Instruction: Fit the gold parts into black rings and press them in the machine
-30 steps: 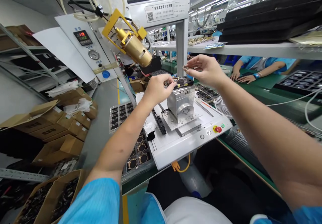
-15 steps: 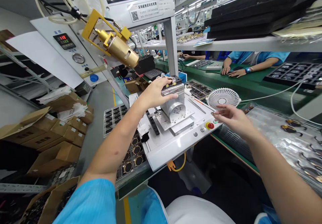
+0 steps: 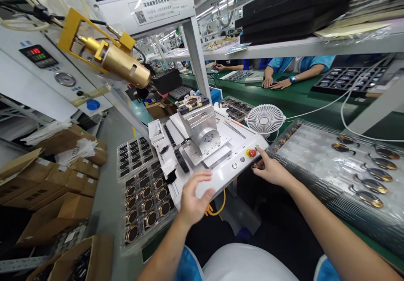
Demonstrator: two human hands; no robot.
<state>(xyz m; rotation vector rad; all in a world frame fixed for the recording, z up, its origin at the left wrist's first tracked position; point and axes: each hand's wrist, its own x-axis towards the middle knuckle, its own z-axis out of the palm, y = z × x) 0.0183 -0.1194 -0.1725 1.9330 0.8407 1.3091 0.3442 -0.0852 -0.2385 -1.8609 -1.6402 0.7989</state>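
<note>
Head view: the right hand [image 3: 269, 170] lies at the front right corner of the white machine base [image 3: 221, 167], index finger stretched toward 11 o'clock, its tip just beside the red button [image 3: 252, 153] and the small green button next to it; whether it touches either cannot be told. The other fingers are curled, and something small and dark shows under them, too unclear to name. The left hand [image 3: 193, 196] hovers loosely open at the base's front edge, fingers spread and bent, holding nothing; the two silver buttons [image 3: 238, 162] lie at its 2 o'clock, near but apart. The metal fixture [image 3: 201, 125] stands on the base at 12 o'clock from the left hand, well apart, with a ring-shaped part [image 3: 192, 101] seated on its top. The brass nozzle [image 3: 118, 64] hangs tilted at the fixture's 10 o'clock. A tray of round gold parts [image 3: 147, 196] sits just beside the left hand at 9 o'clock. A white fan [image 3: 265, 119] stands at 12 o'clock from the right hand; a clear tray [image 3: 318, 154] with dark-gold pieces lies at its 3 o'clock. A co-worker's hands [image 3: 274, 84] rest on the green bench [image 3: 303, 100] behind.
</note>
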